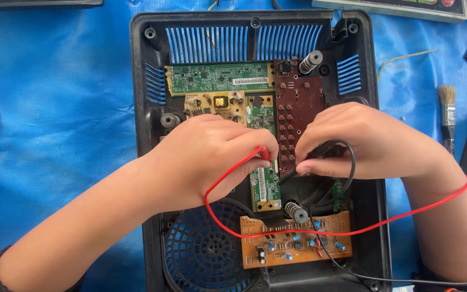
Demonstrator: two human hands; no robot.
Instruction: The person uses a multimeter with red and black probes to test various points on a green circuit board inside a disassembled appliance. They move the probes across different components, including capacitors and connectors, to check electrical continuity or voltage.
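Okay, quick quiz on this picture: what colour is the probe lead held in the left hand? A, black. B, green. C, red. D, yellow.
C: the left hand pinches a red probe whose red lead loops across the open black casing, while the right hand holds the black probe over the dark red button board.

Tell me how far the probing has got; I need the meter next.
Done: the black plastic casing lies open, boards exposed. In hand: left hand holds the red probe, right hand the black probe, at the long green circuit board. Left: the orange board lies untouched.
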